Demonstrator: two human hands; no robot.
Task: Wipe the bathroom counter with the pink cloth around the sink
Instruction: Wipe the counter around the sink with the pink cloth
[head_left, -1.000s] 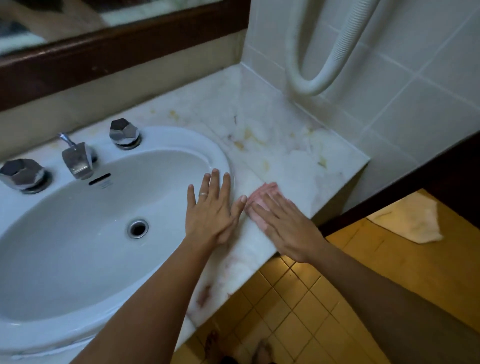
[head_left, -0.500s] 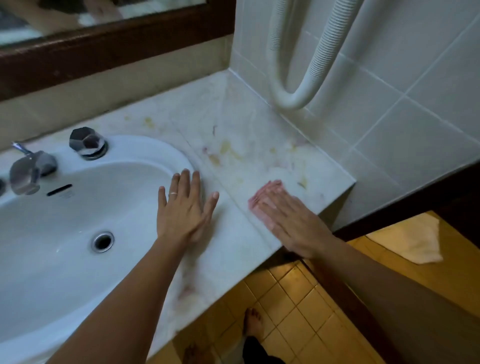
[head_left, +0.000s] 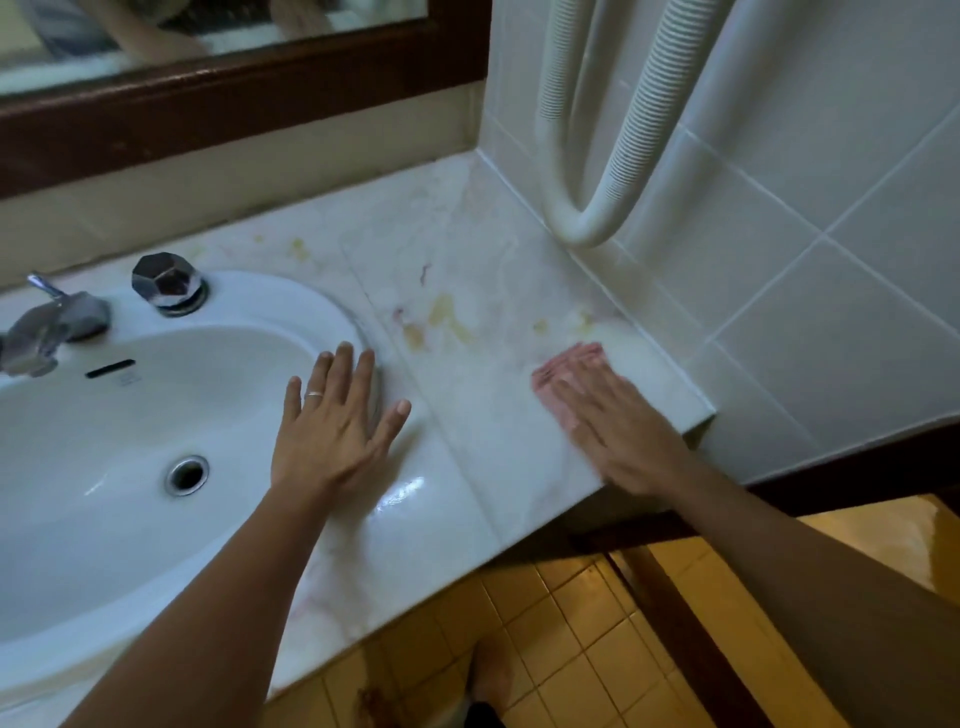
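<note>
The pink cloth lies flat on the white marble counter near its right front corner. My right hand presses on it with fingers stretched out, so only the cloth's far edge shows beyond the fingertips. My left hand rests flat with spread fingers on the right rim of the white oval sink, holding nothing. Yellow-brown stains mark the counter between the sink and the cloth.
A chrome tap and a faceted chrome knob stand behind the basin. A white ribbed hose loops down the tiled wall at the right. A dark-framed mirror runs along the back. Yellow floor tiles lie below.
My right hand has slid the pink cloth to the right, away from the sink toward the counter's right corner. My left hand stays on the sink rim. The view has shifted right.
</note>
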